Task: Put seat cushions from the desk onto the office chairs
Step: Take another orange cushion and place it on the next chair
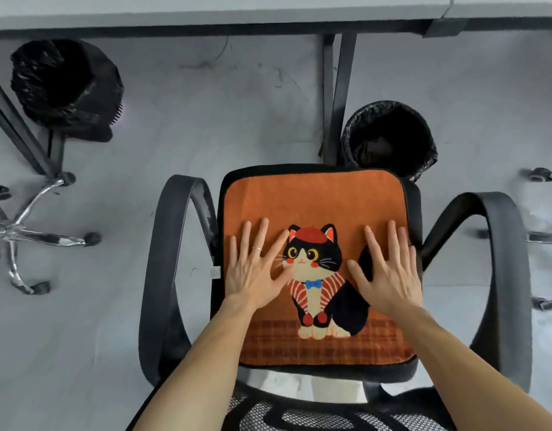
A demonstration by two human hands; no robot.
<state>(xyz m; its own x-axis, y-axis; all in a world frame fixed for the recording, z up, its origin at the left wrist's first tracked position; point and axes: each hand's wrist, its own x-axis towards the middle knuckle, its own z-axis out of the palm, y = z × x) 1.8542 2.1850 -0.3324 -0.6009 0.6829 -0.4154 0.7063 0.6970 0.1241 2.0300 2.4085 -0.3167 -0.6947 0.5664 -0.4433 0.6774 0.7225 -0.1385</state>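
Centre frame: square plush orange cat-print seat cushion [315, 213] lies on black office chair [172, 259] | left hand [256, 272] and right hand [389, 275] press flat, fingers spread | grey desk [206, 10] along top edge.

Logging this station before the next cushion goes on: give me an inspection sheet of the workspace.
Surface: office chair seat, black, almost wholly covered by the cushion.
Job's things: orange cat cushion lies flat on the seat, between the armrests.
Clutter: nothing seen.
Hands: left hand and right hand press flat on the cushion, fingers straight and spread.
Cables: nothing seen.
Surroundings: grey desk ahead; left bin and right bin, black-lined, on the floor; chrome base of another chair at left.
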